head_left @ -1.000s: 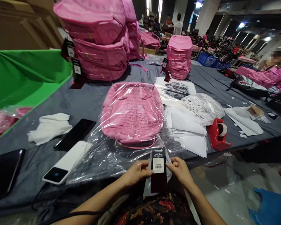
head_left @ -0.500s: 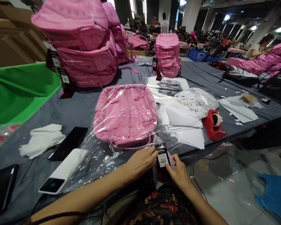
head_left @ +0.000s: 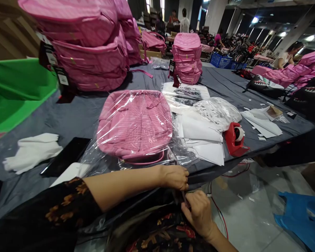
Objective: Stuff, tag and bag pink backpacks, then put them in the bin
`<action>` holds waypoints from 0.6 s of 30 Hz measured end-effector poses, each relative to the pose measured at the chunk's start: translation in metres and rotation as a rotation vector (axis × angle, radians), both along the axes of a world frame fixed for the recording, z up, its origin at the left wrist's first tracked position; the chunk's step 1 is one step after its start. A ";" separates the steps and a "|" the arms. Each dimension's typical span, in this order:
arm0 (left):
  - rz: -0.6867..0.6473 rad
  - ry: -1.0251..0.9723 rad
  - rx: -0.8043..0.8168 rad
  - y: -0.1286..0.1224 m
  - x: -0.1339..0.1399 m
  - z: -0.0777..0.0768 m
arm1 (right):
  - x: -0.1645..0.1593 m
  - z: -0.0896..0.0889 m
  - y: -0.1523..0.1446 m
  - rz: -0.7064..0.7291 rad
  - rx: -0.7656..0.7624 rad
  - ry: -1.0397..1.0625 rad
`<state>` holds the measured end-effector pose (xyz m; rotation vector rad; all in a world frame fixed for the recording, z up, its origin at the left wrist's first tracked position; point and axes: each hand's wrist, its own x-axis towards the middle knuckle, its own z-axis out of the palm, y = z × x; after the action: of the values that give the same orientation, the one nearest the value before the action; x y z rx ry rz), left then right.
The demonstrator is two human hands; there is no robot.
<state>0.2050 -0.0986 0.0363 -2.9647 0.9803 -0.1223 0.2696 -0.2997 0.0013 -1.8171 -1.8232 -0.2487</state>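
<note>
At the table's front edge, my left hand (head_left: 174, 177) is closed, fingers curled down over the dark hang tag (head_left: 179, 196). My right hand (head_left: 199, 211) pinches the same tag from the right, just below the left. The tag is turned nearly edge-on and mostly covered by my fingers, so its label does not show. Behind my hands a pink backpack (head_left: 136, 124) lies flat inside a clear plastic bag (head_left: 182, 155), whose loose end spreads towards me.
Right of the backpack are white paper sheets (head_left: 199, 131), a bundle of printed plastic bags (head_left: 217, 112) and a red tape dispenser (head_left: 235, 141). Stacked pink backpacks (head_left: 89, 64) stand behind. A black phone (head_left: 65, 157) and white cloth (head_left: 33, 152) lie left.
My left hand has moved right and curled over the tag. The tag, earlier facing up with its barcode label showing, is now turned and mostly hidden. The view has shifted slightly.
</note>
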 end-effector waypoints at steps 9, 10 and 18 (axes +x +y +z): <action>0.120 -0.162 0.010 0.000 -0.047 0.007 | 0.070 0.058 0.045 0.140 0.154 -0.039; 0.134 -0.203 -0.036 0.002 -0.052 0.011 | 0.075 0.061 0.064 0.120 0.112 -0.096; 0.716 -0.449 -0.346 0.019 -0.057 0.028 | 0.106 0.095 0.187 0.043 0.241 0.454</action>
<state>0.1476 -0.0801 0.0644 -3.1340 -0.1794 -0.9544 0.3755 -0.1127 0.0966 -1.5166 -1.4449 -0.0309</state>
